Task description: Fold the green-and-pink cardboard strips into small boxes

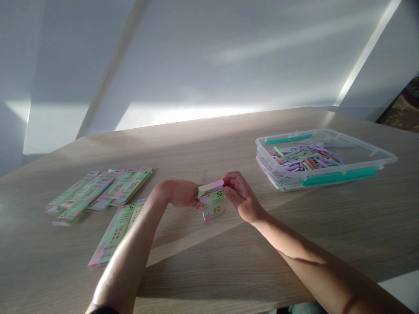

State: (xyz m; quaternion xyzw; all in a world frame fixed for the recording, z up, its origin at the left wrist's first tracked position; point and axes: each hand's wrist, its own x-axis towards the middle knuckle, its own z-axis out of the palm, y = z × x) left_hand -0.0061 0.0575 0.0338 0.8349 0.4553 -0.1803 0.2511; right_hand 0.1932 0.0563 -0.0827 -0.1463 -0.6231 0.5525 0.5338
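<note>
A small paper box (212,204) sits between the left grip (178,193) and the right grip (237,196). Both grips are closed on it: the left presses against its near side, while the right pinches its upper edge from the other side. Whether its base touches the surface (209,270) is hard to tell.

This one piece is folded into a box shape, its long axis roughly upright and a pink flap standing open at the top. A printed 5 on that flap end appears upside down from this view.

Well beyond the left grip, flat paper strips (98,189) lie unfolded in a loose group, and two more strips (114,231) lie nearer to it. All run diagonally, lower left to upper right.

Beyond the right grip is a clear plastic tub (278,179) with teal clips (338,176), holding a heap of coloured paper sticks (304,158).
</note>
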